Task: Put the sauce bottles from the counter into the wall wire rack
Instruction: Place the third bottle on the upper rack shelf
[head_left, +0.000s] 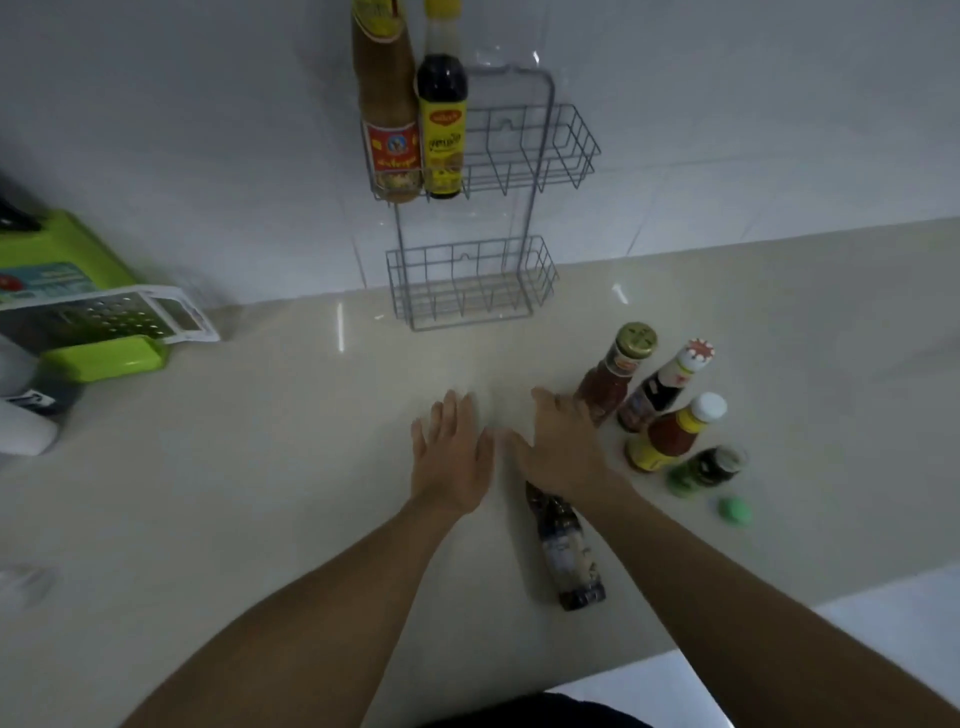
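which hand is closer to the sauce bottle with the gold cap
The right hand. Its fingers reach right beside the gold-capped bottle, at its lower body. The left hand is open over bare counter, farther to the bottle's left.

- I see a glossy cream surface (260, 467) catching streaks of light.
- Behind the surface rises a wall of pale grey tiles (182, 130).
- On the surface's left end sits a green grater box (78, 291).

Glossy smooth counter (260, 467); grey wire metal rack (519, 171); glossy tiled wall (208, 130).
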